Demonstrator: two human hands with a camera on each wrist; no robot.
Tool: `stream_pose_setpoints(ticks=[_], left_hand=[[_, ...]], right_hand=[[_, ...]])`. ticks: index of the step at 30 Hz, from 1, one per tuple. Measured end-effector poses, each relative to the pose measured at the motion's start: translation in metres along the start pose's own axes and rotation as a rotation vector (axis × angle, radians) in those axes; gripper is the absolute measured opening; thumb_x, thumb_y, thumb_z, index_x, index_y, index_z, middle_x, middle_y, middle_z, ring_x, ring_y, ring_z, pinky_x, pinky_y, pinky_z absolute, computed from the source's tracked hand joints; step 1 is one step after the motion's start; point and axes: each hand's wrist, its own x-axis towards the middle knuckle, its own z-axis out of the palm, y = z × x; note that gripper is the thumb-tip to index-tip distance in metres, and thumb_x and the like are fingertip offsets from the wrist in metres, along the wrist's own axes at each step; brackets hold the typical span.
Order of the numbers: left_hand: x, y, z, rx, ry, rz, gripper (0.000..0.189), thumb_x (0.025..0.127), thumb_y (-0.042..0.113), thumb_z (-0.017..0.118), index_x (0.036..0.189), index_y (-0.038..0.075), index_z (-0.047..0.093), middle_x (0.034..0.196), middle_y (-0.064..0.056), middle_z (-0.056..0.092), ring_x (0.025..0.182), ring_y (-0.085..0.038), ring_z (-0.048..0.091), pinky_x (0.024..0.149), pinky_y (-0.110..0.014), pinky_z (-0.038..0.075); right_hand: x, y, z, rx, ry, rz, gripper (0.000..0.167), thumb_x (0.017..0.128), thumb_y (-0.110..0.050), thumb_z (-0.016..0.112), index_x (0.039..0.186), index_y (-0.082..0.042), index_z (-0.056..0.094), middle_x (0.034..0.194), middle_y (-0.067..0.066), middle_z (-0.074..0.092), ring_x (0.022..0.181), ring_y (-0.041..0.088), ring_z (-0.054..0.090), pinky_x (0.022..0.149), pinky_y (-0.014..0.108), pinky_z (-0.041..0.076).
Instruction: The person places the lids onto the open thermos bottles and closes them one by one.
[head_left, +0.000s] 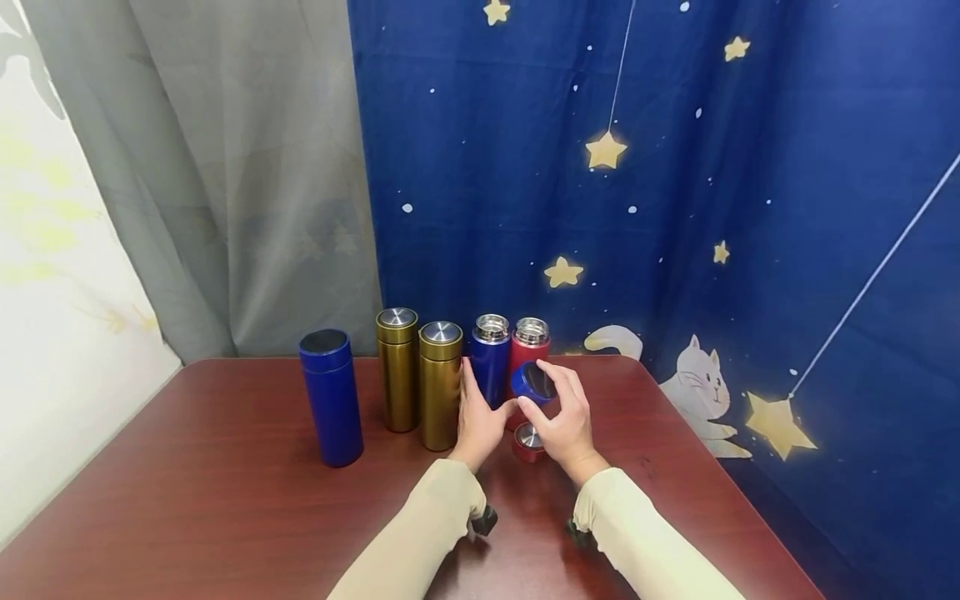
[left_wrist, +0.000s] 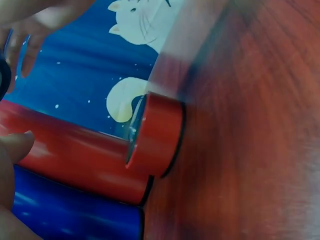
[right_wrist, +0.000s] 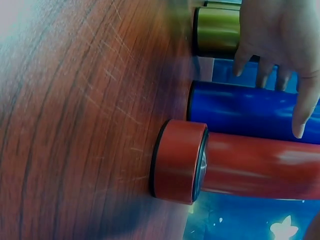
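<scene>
In the head view my right hand (head_left: 566, 421) pinches a blue thermos lid (head_left: 529, 383) with a dark top, tilted in the air before the red thermos (head_left: 531, 343). My left hand (head_left: 480, 421) is at the left front of an upright lidless blue thermos (head_left: 491, 354). Its fingers (right_wrist: 262, 75) look straight along that thermos's left side, and the thumb (right_wrist: 302, 117) crosses in front; firm contact cannot be told. The red thermos is lidless too, with a bare steel neck. Its red lid (left_wrist: 159, 135) rests on the table before it, silver top up.
Two gold thermoses (head_left: 397, 367) with silver-topped lids stand left of my left hand. Further left is a lidded blue thermos (head_left: 330, 400). All are on a dark red wooden table (head_left: 225, 500). Behind hang grey (head_left: 285, 167) and starry blue (head_left: 487, 167) curtains.
</scene>
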Motion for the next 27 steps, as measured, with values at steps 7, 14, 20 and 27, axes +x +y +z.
stream_pose_setpoints(ticks=[7,14,20,27], left_hand=[[0.012,0.006,0.003,0.010,0.039,-0.033,0.102,0.082,0.021,0.079,0.156,0.011,0.009,0.158,-0.017,0.019,0.141,-0.038,0.026,0.112,-0.053,0.026],[0.020,0.006,0.005,-0.003,0.073,0.002,0.095,0.084,0.018,0.077,0.155,0.007,0.014,0.155,-0.020,0.025,0.138,-0.041,0.031,0.111,-0.053,0.028],[0.026,0.002,0.006,-0.017,0.080,0.013,0.093,0.085,0.018,0.076,0.154,0.006,0.015,0.154,-0.021,0.027,0.137,-0.042,0.032,0.111,-0.053,0.027],[0.029,0.001,0.008,-0.026,0.095,-0.021,0.085,0.088,0.015,0.073,0.154,0.008,0.020,0.153,-0.020,0.030,0.137,-0.039,0.033,0.112,-0.052,0.027]], right_hand=[[0.000,0.002,0.000,-0.017,-0.020,0.001,0.057,0.080,-0.025,0.076,0.132,-0.012,0.059,0.120,0.007,0.059,0.110,0.023,0.055,0.095,0.034,0.047],[-0.001,0.002,0.002,-0.025,-0.033,0.009,0.056,0.080,-0.028,0.075,0.131,-0.012,0.059,0.119,0.007,0.059,0.109,0.023,0.055,0.095,0.036,0.047],[0.002,0.000,0.004,-0.025,-0.037,0.016,0.055,0.081,-0.029,0.075,0.131,-0.012,0.059,0.120,0.006,0.059,0.110,0.022,0.055,0.094,0.039,0.048],[0.007,0.000,0.004,-0.024,-0.024,0.017,0.055,0.081,-0.027,0.076,0.131,-0.013,0.059,0.121,0.007,0.059,0.111,0.023,0.055,0.095,0.039,0.048]])
